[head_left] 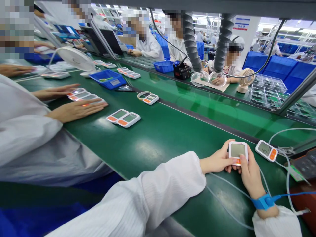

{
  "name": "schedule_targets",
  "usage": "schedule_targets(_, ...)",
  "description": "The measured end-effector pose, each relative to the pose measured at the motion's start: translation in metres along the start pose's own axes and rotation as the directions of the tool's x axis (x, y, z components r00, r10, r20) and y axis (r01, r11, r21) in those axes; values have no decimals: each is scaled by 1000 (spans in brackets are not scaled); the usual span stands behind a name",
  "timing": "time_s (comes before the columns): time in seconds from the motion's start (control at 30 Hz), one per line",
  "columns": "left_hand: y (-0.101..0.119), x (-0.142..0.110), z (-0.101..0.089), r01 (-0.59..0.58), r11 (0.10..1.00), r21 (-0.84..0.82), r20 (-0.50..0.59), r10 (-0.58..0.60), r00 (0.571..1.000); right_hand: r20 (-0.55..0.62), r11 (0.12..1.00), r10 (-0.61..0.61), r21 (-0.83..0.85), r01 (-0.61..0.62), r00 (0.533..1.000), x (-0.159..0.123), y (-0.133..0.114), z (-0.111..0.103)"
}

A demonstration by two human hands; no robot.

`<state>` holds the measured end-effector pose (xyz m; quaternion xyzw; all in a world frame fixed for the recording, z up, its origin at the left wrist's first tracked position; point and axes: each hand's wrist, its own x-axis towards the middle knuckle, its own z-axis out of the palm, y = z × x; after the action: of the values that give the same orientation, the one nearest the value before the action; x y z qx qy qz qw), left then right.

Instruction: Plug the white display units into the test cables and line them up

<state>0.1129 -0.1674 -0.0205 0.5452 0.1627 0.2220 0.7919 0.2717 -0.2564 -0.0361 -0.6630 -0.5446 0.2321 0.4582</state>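
Note:
Between my two hands is a small white digital monitor (238, 149) with a grey screen and an orange button strip. My left hand (218, 160) grips its left side, thumb on the lower front. My right hand (251, 169) holds the right side, its thumb pressed near the orange strip. The screen appears blank. A blue wrist strap (264, 201) with a cord circles my right wrist. Just right of my hands, a similar monitor (266, 151) with digits on its screen lies on the green table (168, 138). Thin clear tubing (229, 184) runs beneath my hands.
Two monitors (123, 118) lie side by side mid-table; another (150, 99) sits beside a tape roll (144, 95). At left, a co-worker's hands (76, 107) touch a row of monitors. A blue tray (108, 79), a white fan (76, 58) and a dark meter (304, 164) stand around.

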Motion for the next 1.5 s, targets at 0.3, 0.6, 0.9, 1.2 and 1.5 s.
schedule_targets(0.3, -7, 2, -2, 21, 1000, -8, 8, -21, 1000, -37, 994, 100, -46, -101, 994, -6, -10, 2)
schedule_targets(0.6, -2, 2, -1, 48, 999, -2, 0, -48, 999, -51, 992, 106, -64, -109, 993, -7, -9, 2)
schedule_targets(0.9, -2, 2, -1, 36, 999, -9, 11, -36, 999, 13, 995, 86, -55, -85, 996, 1, 12, -1)
schedule_targets(1.2, -9, 3, -5, 27, 998, 49, -21, -26, 999, -17, 996, 66, -63, -67, 998, -2, -4, 0)
schedule_targets(1.5, -5, 2, -2, 34, 998, 55, -27, -32, 999, -12, 992, 94, -79, -94, 996, -2, -7, 0)
